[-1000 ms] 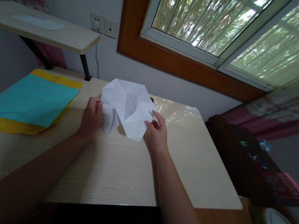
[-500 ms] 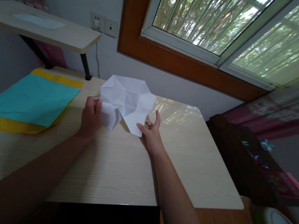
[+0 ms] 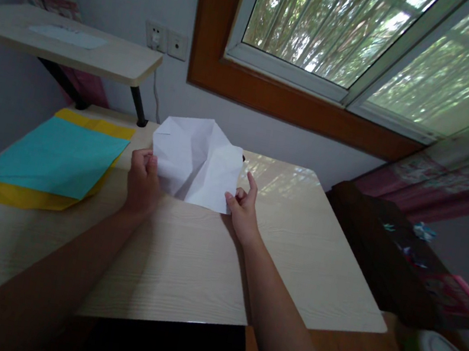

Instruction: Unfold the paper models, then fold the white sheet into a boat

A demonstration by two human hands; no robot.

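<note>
A creased sheet of white paper (image 3: 212, 172) is held up above the table between my two hands, its folds partly spread. At its left edge my left hand (image 3: 142, 179) is closed, thumb in front and fingers curled behind. My right hand (image 3: 245, 207) pinches the lower right corner between thumb and fingers, with the index finger pointing up off the paper. Part of the paper's back and the fingers behind it are hidden.
Turquoise paper (image 3: 58, 155) lies over yellow paper (image 3: 10, 195) on the left of the wooden table (image 3: 184, 263). A raised shelf (image 3: 114, 56) stands behind them, carrying a white sheet (image 3: 66, 36). Beyond the table's right side is dark furniture (image 3: 374, 253).
The white paper has been pulled wider and flatter; the gap in its lower edge has closed. My right hand has shifted slightly right, still gripping the corner.
</note>
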